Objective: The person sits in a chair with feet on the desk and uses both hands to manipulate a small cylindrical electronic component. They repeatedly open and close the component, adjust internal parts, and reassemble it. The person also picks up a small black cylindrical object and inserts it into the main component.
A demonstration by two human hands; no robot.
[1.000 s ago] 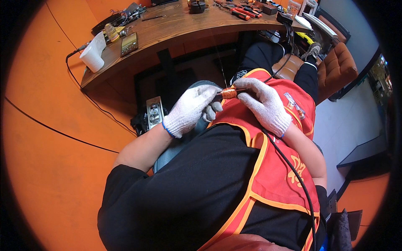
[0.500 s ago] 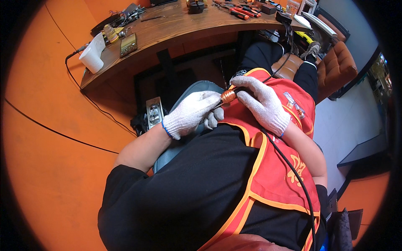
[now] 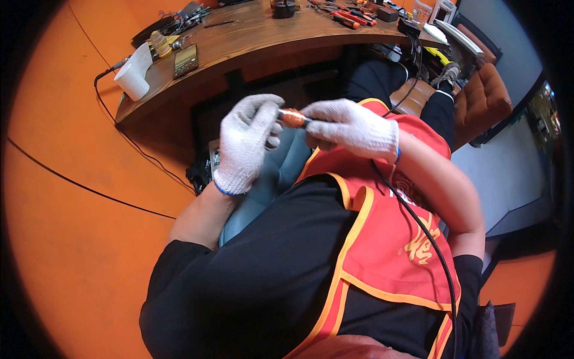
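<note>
Between my two gloved hands, above my lap, is a small coil of copper wire (image 3: 292,118) with dark ends. My left hand (image 3: 247,137), in a white knit glove, is closed with its fingertips around the coil's left end. The white-gloved right hand (image 3: 354,124) pinches the right end between thumb and fingers. The copper middle shows in the gap between the hands, lying roughly level. Fingers hide both tips of the coil.
A wooden desk (image 3: 239,45) ahead carries a phone (image 3: 185,61), a paper roll (image 3: 133,81), red-handled pliers (image 3: 347,19) and scattered parts. A black cable (image 3: 426,230) runs down over my red apron (image 3: 391,257). At right stands a brown padded chair (image 3: 485,99).
Both hands have moved left and slightly up with the coil, away from my apron. The left hand has turned more upright, and the coil now tilts slightly down to the right.
</note>
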